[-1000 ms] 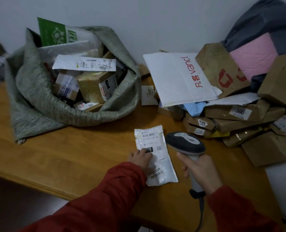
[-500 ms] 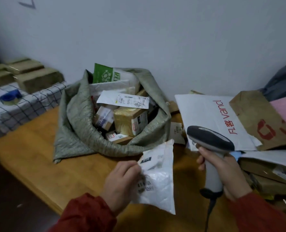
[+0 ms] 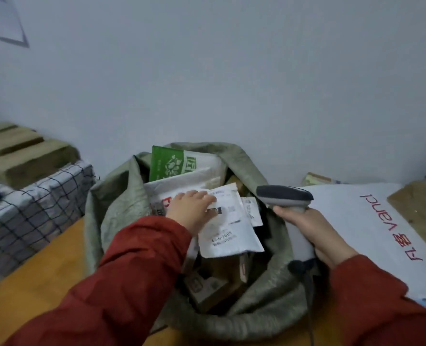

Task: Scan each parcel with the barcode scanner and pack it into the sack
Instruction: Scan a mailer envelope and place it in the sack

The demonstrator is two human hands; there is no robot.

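The grey-green woven sack (image 3: 112, 203) stands open on the wooden table (image 3: 32, 290), filled with parcels. My left hand (image 3: 190, 208), in a red sleeve, lies over the mouth of the sack and holds a white plastic parcel (image 3: 228, 236) with its label facing up, on top of the other contents. My right hand (image 3: 314, 233) grips the grey barcode scanner (image 3: 284, 197) by its handle just right of the sack, head pointing left. A green and white bag (image 3: 167, 163) sticks up at the back of the sack. Brown boxes (image 3: 212, 288) lie lower inside.
A large white mailer with red lettering (image 3: 371, 226) lies right of the sack, with a brown paper parcel (image 3: 421, 203) beyond it. At left, brown boxes (image 3: 27, 158) rest on a checkered cloth (image 3: 32, 208). A grey wall rises behind.
My left hand lifted the white parcel off the table and carried it into the mouth of the sack. The scanner hand rose and came closer to the sack. My view shifted up and left.
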